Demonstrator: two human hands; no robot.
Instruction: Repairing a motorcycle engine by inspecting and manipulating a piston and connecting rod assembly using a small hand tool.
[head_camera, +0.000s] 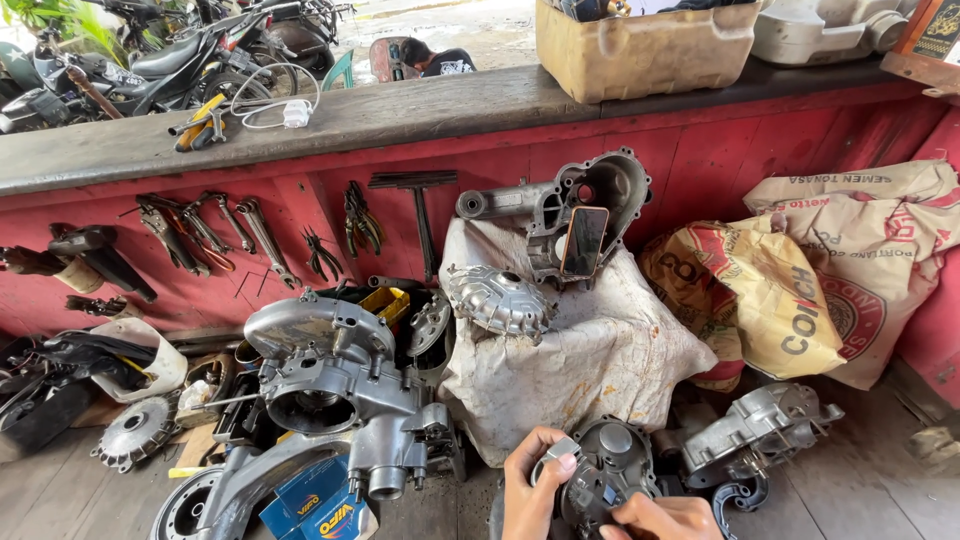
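Gripping a round grey cast-metal engine cover (610, 470) at the frame's bottom edge, the left hand (532, 480) curls fingers over its rim while the right hand (655, 518) pinches its lower edge. Oily metal could slip onto the silver crankcase half (762, 430) beside it; beyond, a black phone (584, 241) leans precariously against a grey engine casing (575, 205).

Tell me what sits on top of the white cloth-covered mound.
On the white cloth rest a round ribbed metal cover, a grey engine casing and a phone leaning against that casing. Whatever the cloth is draped over is hidden.
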